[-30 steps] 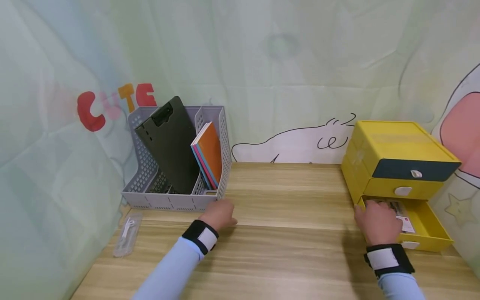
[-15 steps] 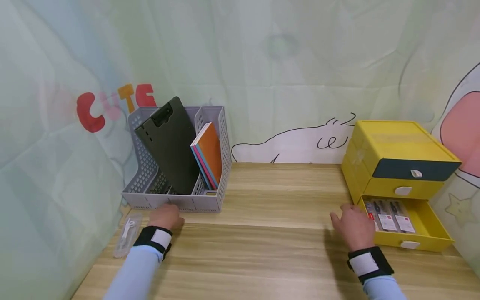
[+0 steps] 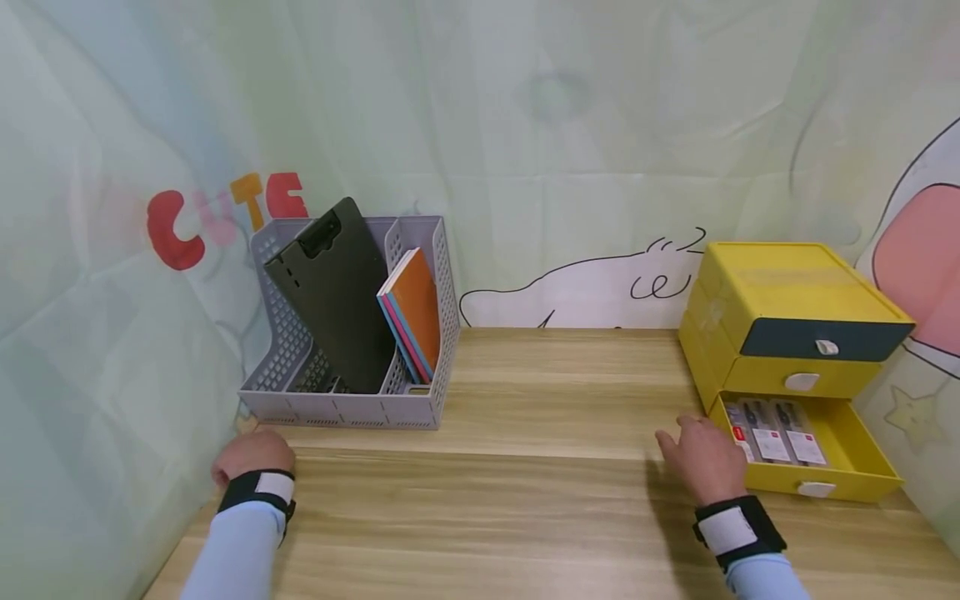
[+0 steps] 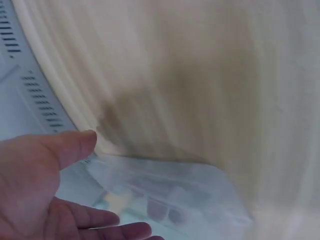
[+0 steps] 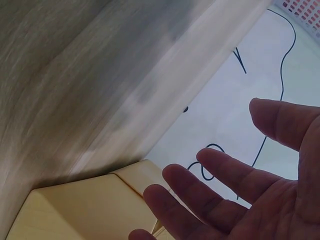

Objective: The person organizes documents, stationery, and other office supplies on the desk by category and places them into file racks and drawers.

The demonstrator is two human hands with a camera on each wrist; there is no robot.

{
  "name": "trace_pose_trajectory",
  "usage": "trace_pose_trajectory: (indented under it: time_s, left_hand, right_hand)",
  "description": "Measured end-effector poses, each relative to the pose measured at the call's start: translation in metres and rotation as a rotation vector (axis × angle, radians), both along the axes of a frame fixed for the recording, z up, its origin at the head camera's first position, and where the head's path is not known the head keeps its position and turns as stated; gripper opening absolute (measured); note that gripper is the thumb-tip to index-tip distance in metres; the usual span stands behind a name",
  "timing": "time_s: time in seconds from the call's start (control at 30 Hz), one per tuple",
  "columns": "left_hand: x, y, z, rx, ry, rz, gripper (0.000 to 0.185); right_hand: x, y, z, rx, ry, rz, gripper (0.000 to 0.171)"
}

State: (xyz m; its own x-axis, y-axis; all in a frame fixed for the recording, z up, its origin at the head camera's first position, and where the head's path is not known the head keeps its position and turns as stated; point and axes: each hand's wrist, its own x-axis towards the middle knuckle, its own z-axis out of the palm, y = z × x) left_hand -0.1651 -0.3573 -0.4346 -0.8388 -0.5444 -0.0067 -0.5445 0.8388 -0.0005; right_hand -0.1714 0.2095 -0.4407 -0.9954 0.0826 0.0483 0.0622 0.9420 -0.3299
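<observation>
The backdrop behind the grey file rack [image 3: 352, 400] reads "CUTE" [image 3: 225, 212] in coloured letters. The left hand [image 3: 251, 457] hovers open-fingered over a clear plastic packet [image 4: 170, 200] at the bench's [image 3: 525, 500] left edge, not gripping it. The right hand [image 3: 701, 467], fingers spread and empty, sits just beside the open bottom drawer [image 3: 813, 450] of the yellow drawer unit [image 3: 787, 325], where three labelled packs [image 3: 772, 419] lie; their print is unreadable.

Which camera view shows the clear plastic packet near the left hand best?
The left wrist view: the clear plastic packet lies in front of the open left hand, though blurred. In the head view that hand covers it. The right wrist view does not show it.
</observation>
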Motion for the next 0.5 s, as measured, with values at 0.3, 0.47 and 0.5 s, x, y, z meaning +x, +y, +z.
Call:
trace_pose_trajectory:
  time_s: [0.3, 0.47, 0.5]
  left_hand:
    - [0.006, -0.003, -0.001, 0.064, -0.035, 0.045, 0.025]
    - [-0.003, 0.023, 0.007, 0.086, -0.084, -0.068, 0.028]
    - [-0.005, 0.031, 0.008, 0.088, -0.096, -0.096, 0.028]
  right_hand:
    - [-0.001, -0.003, 0.000, -0.012, -0.023, 0.003, 0.053]
    - [-0.003, -0.004, 0.001, -0.010, -0.054, 0.001, 0.054]
    - [-0.004, -0.005, 0.002, -0.010, -0.060, 0.001, 0.054]
